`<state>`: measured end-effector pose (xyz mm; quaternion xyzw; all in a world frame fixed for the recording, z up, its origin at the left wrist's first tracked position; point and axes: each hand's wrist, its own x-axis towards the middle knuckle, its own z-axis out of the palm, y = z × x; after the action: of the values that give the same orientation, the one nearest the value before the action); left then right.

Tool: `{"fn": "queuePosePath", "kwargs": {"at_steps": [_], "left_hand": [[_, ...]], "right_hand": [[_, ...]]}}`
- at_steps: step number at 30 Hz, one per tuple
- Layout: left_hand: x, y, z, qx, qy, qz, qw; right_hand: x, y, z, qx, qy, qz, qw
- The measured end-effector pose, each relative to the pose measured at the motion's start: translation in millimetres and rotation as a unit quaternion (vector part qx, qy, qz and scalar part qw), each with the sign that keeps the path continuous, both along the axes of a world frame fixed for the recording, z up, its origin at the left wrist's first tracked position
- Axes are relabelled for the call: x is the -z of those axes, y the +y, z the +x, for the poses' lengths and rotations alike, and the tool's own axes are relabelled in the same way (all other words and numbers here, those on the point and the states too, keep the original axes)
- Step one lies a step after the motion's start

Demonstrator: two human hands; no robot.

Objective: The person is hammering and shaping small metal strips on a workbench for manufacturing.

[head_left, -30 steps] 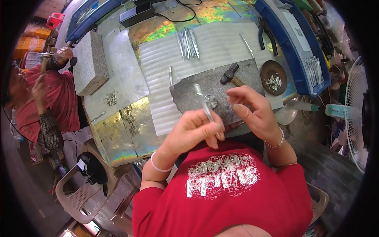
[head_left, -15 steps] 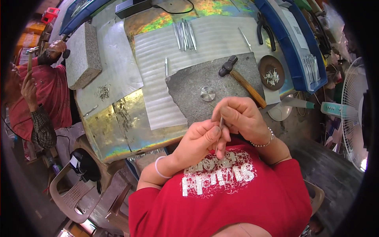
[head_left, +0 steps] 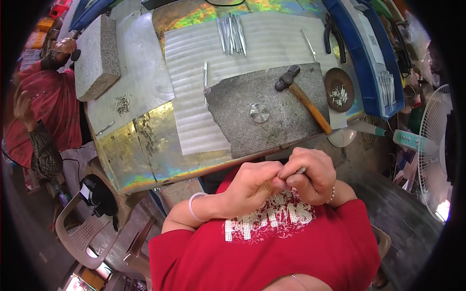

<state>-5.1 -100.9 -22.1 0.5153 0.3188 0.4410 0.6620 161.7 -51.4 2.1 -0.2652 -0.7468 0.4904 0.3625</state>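
Close to my chest, both hands are together with fingers curled. My right hand [head_left: 313,177] is closed around a thin metal piece [head_left: 301,170], of which only a small grey end shows between thumb and forefinger. My left hand [head_left: 255,186] is pinched shut against it, its fingertips touching the right ones; whatever they grip is hidden. Beyond my hands lies a rough grey stone slab [head_left: 242,97] with a round shiny metal disc [head_left: 259,113] on it. A ball-peen hammer [head_left: 306,102] with a wooden handle rests on the slab's right side.
A brown dish [head_left: 333,77] of small metal pins, black-handled pliers [head_left: 334,39] and a blue tray [head_left: 357,53] stand at right. Several slim silver tools [head_left: 231,34] lie on white foam sheet [head_left: 189,48]. At left are a granite block [head_left: 97,58] and a co-worker's red-clothed body [head_left: 53,109].
My hands have drawn down toward my chest and closed tighter, so less of the thin metal piece shows. The co-worker's raised hand has shifted; the hammer it held is no longer visible.
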Motion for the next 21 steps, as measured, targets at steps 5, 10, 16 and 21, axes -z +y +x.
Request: {"fn": "queuePosePath", "kwargs": {"at_steps": [5, 10, 16, 21], "left_hand": [[7.6, -8.1, 2.9, -0.025, 0.005, 0.018, 1.0], [3.5, -5.0, 0.1, -0.05, 0.033, 0.084, 0.995], [2.1, -4.4, -1.4, -0.048, 0.048, 0.109, 0.992], [12.8, -5.5, 2.4, -0.091, 0.043, 0.094, 0.991]], "right_hand": [[-4.4, -1.6, -0.2, -0.028, -0.048, 0.044, 0.997], [-7.7, -0.4, -2.0, -0.037, -0.078, 0.113, 0.99], [-6.3, -3.0, -3.0, -0.036, -0.061, 0.115, 0.991], [4.5, 14.8, -8.0, -0.07, 0.008, -0.019, 0.997]]}}
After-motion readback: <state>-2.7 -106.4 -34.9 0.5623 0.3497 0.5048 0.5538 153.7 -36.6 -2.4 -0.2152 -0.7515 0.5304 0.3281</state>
